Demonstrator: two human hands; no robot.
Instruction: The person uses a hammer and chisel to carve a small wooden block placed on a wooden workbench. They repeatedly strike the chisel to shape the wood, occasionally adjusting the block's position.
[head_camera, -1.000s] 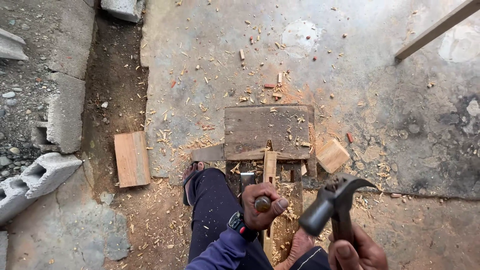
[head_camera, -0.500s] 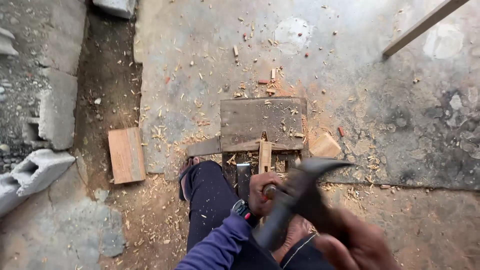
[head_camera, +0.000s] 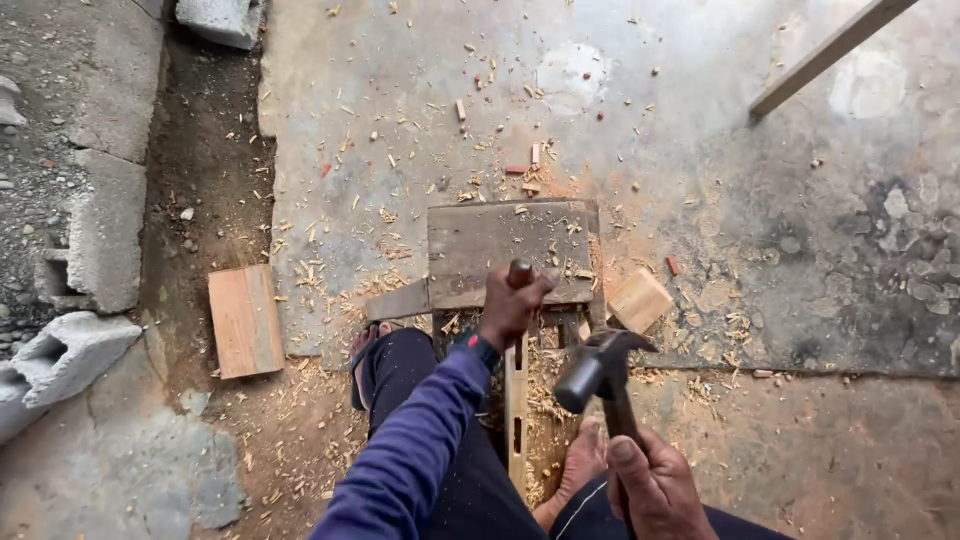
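Over the chip-strewn concrete floor (head_camera: 400, 130), left hand (head_camera: 512, 308) grips a chisel (head_camera: 519, 272) on a pale wood strip (head_camera: 516, 410); right hand (head_camera: 655, 490) clenches a claw hammer (head_camera: 598, 365).

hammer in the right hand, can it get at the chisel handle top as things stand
Probably yes. The hammer in the right hand is raised beside the chisel; the left hand grips below the handle top, leaving it bare.

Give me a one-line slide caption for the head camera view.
Left hand steadies a chisel on a wood strip; right hand holds a hammer.
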